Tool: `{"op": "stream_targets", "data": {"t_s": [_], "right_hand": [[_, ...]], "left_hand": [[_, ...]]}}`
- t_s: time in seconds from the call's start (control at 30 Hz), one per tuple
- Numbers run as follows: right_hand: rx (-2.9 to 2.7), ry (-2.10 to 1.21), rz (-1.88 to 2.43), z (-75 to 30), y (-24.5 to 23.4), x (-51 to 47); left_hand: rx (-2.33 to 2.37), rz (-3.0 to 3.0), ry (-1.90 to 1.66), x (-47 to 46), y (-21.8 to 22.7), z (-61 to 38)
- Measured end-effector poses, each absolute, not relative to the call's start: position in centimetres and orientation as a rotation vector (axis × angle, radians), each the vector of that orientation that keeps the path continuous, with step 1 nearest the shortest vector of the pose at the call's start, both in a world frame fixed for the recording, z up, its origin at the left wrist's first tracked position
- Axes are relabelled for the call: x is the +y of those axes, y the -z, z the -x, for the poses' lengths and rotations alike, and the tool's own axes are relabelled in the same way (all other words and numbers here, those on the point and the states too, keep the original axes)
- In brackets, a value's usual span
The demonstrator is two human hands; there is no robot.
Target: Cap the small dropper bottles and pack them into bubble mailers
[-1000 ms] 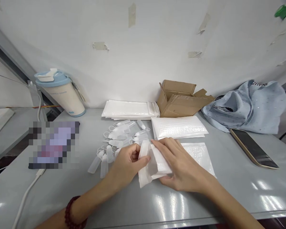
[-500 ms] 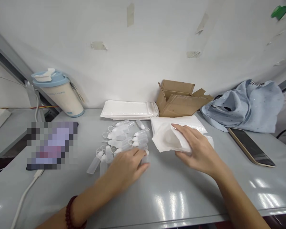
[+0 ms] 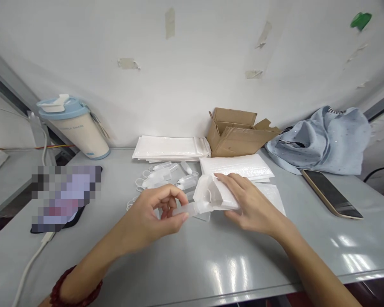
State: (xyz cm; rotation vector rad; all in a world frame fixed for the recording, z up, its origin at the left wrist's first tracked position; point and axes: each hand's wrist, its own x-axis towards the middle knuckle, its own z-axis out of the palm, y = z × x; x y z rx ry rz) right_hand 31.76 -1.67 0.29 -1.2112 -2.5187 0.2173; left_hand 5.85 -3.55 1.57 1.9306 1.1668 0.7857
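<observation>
Between the thumb and fingers of my left hand [image 3: 156,213] is a small translucent squeeze bottle [image 3: 184,209], its capped tip pointing right into the mouth of a white bubble mailer [image 3: 222,194]. My right hand [image 3: 252,202] grips that mailer at its upper and lower edges, so its mouth gapes toward the left. More squeeze bottles [image 3: 158,175] with looped cap straps lie in a loose pile behind my left hand, which hides part of them. Further white mailers [image 3: 238,165] lie flat behind and under my right hand.
A stack of white mailers [image 3: 169,147] and an open cardboard box [image 3: 235,140] stand against the wall. To the left are a tumbler [image 3: 80,130] and a blurred phone [image 3: 67,196] on a cable; to the right, a blue cloth bag [image 3: 323,140] and another phone [image 3: 331,194].
My left hand has lifted a squeeze bottle from the pile and brought it to the mailer's mouth. The mailer, in my right hand, has shifted slightly left and its mouth is wider.
</observation>
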Motion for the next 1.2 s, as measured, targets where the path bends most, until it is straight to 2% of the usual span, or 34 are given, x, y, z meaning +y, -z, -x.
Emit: {"op": "stream_targets", "data": {"t_s": [0.2, 0.33, 0.57, 0.77, 0.87, 0.97, 1.03, 1.1, 1.2], "right_hand": [[-2.590, -0.254, 1.140, -30.6, 0.2, -2.4], [-2.622, -0.304, 1.093, -30.0, 0.9, -2.8], [-2.584, -0.344, 1.019, -29.2, 1.1, -3.7], [-2.438, -0.222, 1.156, -31.2, -0.5, -2.4], [-2.332, -0.150, 1.264, -32.3, -0.9, -1.6], [-2.312, -0.144, 1.292, -32.7, -0.7, -1.2], [-2.334, -0.150, 1.281, -32.6, -0.6, -1.2], [-2.353, -0.162, 1.271, -32.4, -0.4, -1.3], [-2.363, -0.175, 1.259, -32.1, -0.2, -1.3]], "left_hand": [[1.084, -2.509, -0.730, -3.5, 0.5, -6.8], [1.025, -2.681, -0.711, -4.0, 1.2, -7.3], [0.880, -2.315, -0.736, -4.8, 0.6, -8.7], [1.141, -2.019, -1.084, -3.8, -0.1, -7.6], [1.176, -2.217, -0.883, -3.4, 1.1, -7.6], [0.947, -2.481, -0.555, -3.8, 2.4, -8.3], [0.833, -2.508, -0.498, -4.4, 2.5, -8.7], [0.785, -2.425, -0.595, -5.1, 1.9, -8.7], [0.864, -2.145, -0.936, -5.6, 0.3, -8.2]]}}
